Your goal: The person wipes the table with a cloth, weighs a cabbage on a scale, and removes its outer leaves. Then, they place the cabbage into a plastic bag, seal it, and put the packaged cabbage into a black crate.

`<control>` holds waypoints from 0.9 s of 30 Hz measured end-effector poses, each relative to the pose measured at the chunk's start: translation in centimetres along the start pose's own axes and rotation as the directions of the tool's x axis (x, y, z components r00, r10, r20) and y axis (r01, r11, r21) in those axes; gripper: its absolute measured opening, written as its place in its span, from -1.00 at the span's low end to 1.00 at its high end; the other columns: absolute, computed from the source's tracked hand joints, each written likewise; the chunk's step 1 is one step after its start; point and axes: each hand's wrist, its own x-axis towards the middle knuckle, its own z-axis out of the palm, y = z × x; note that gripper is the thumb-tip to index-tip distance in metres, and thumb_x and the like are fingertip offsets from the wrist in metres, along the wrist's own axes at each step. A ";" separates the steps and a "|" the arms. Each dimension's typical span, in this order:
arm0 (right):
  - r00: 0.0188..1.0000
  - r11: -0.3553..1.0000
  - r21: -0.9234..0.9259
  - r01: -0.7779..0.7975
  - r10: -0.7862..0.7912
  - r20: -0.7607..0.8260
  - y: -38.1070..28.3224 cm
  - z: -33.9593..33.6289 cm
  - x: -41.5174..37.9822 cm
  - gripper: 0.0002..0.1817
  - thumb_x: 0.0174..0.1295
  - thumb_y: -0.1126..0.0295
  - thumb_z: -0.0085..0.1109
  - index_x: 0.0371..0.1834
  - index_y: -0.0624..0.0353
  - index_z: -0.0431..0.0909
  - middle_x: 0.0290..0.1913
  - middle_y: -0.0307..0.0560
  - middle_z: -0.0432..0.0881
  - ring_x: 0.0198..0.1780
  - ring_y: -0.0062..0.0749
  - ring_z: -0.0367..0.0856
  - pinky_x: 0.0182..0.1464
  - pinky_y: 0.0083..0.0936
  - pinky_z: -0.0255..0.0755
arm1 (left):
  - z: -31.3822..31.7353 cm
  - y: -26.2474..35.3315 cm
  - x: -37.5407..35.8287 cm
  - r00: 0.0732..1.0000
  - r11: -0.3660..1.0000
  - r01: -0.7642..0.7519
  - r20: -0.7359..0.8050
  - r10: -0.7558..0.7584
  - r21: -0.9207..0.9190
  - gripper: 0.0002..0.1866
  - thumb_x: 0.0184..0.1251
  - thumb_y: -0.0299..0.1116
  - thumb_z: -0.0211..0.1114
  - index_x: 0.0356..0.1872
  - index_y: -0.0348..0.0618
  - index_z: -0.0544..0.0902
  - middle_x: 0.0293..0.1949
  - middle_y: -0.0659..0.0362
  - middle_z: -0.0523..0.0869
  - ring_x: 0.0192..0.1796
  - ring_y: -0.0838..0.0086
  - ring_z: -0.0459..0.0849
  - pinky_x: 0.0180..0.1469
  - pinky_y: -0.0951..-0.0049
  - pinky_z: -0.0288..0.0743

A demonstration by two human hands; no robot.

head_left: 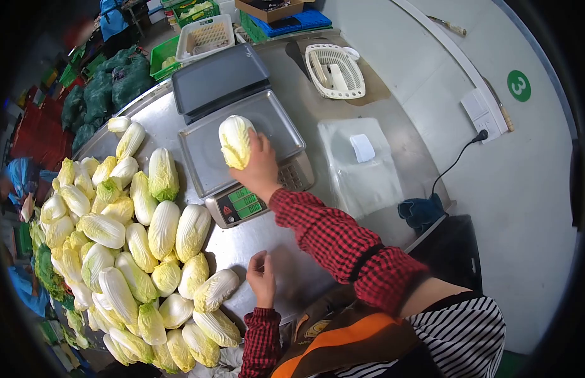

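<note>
A napa cabbage (234,140), white with pale yellow leaf edges, lies on the steel pan of a digital scale (201,154). Around its near right side are the fingers of my right hand (260,165), closed on it. Green lit digits show on the scale's display (245,201), just below my right wrist. Lower down, my left hand (262,280) hovers over the steel table (232,242), its fingers loosely bent and apart with nothing between them. To its left spreads a big heap of napa cabbages (163,227).
Clear plastic bags (362,167) with a white slip lie right of the scale. Behind them is a white plastic basket (335,71). A grey scale (220,77) stands behind mine. Crates (205,38) and green net sacks (125,82) fill the back left; a wall bounds the right.
</note>
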 end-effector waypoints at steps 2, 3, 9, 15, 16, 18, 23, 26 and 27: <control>1.000 0.999 0.042 0.003 -0.002 -0.029 0.8 -1.1 1.1 0.15 -0.24 0.20 0.59 0.47 0.26 0.10 0.35 0.26 0.33 0.27 0.20 0.43 0.24 -0.08 0.42 | -0.5 -0.1 0.4 0.999 0.999 0.031 -0.029 -0.032 -0.033 -0.78 0.39 -0.40 0.33 -0.07 -0.32 0.65 -0.27 0.24 0.69 -0.24 0.64 0.58 -0.12 0.59 0.47; 0.992 0.934 0.337 -0.115 0.093 0.080 1.3 -2.0 1.7 0.06 -0.18 0.23 0.57 0.42 0.30 0.17 0.27 0.20 0.43 0.22 0.06 0.50 0.19 -0.15 0.47 | -0.7 -1.0 1.1 0.999 0.997 0.035 -0.024 -0.036 -0.066 -0.77 0.40 -0.38 0.32 -0.03 -0.29 0.64 -0.25 0.24 0.70 -0.22 0.63 0.61 -0.12 0.59 0.48; 0.566 -0.337 0.529 -0.779 -0.014 0.824 3.5 -10.7 -5.7 -0.42 0.39 0.11 0.12 0.36 0.22 0.35 0.31 0.07 0.49 0.28 -0.12 0.53 0.28 -0.07 0.48 | 1.5 4.6 3.6 0.980 0.803 0.179 0.180 -0.091 -0.568 -0.29 0.38 0.00 0.31 0.36 -0.29 0.35 0.23 0.04 0.53 0.22 0.35 0.53 0.21 0.29 0.44; 0.414 -0.486 0.319 -0.814 -0.098 0.905 8.8 -14.5 -18.2 -0.52 0.42 0.11 0.11 0.31 0.09 0.44 0.31 -0.01 0.50 0.29 -0.16 0.51 0.28 -0.18 0.43 | 3.5 7.4 1.3 0.808 0.385 0.394 0.514 0.288 -0.835 0.24 -0.19 0.42 0.47 0.52 0.02 0.14 0.50 0.00 0.24 0.52 0.10 0.20 0.51 -0.04 0.16; 0.419 -0.080 0.427 -0.901 0.099 0.903 9.5 -15.4 -18.5 -0.52 0.41 0.14 0.16 0.30 0.11 0.44 0.27 -0.02 0.52 0.27 -0.21 0.52 0.27 -0.24 0.44 | 3.6 6.1 0.8 0.813 0.324 0.438 0.524 0.254 -0.838 0.22 -0.14 0.37 0.49 0.52 -0.02 0.14 0.49 -0.01 0.25 0.51 0.09 0.24 0.50 -0.03 0.18; 0.477 0.327 0.382 -0.864 0.292 0.829 10.0 -16.7 -19.1 -0.53 0.39 0.18 0.20 0.29 0.13 0.45 0.23 -0.03 0.54 0.25 -0.27 0.53 0.25 -0.30 0.45 | 2.5 4.0 -0.1 0.825 0.422 0.458 0.551 0.125 -0.782 0.19 -0.10 0.31 0.51 0.51 -0.07 0.14 0.46 -0.02 0.29 0.48 0.08 0.29 0.48 -0.02 0.23; 0.817 0.895 0.344 -0.283 0.037 0.575 6.2 -19.4 -19.6 -0.32 0.24 0.18 0.39 0.32 0.33 0.39 0.20 0.00 0.51 0.20 -0.36 0.52 0.18 -0.44 0.49 | 2.6 2.4 -1.6 0.855 0.570 0.496 0.482 -0.189 -0.656 -0.07 0.08 -0.12 0.57 0.41 -0.24 0.24 0.28 0.01 0.49 0.33 0.16 0.49 0.35 0.12 0.45; 0.814 0.905 0.351 -0.242 -0.007 0.580 6.3 -19.8 -20.4 -0.23 0.15 0.17 0.47 0.32 0.41 0.36 0.19 0.06 0.49 0.15 -0.29 0.56 0.13 -0.39 0.56 | 2.4 4.4 -1.6 0.830 0.787 0.327 0.558 0.026 -0.523 -0.01 0.05 -0.04 0.58 0.41 -0.31 0.22 0.28 -0.05 0.49 0.28 0.12 0.55 0.33 0.12 0.47; 0.801 0.874 0.383 -0.298 0.011 0.599 6.6 -19.8 -20.9 -0.22 0.13 0.17 0.49 0.30 0.42 0.37 0.17 0.07 0.49 0.15 -0.28 0.56 0.12 -0.39 0.57 | 2.5 5.5 -2.0 0.823 0.802 0.327 0.567 0.018 -0.500 -0.04 0.02 -0.11 0.60 0.38 -0.32 0.26 0.22 -0.04 0.53 0.23 0.18 0.59 0.27 0.19 0.52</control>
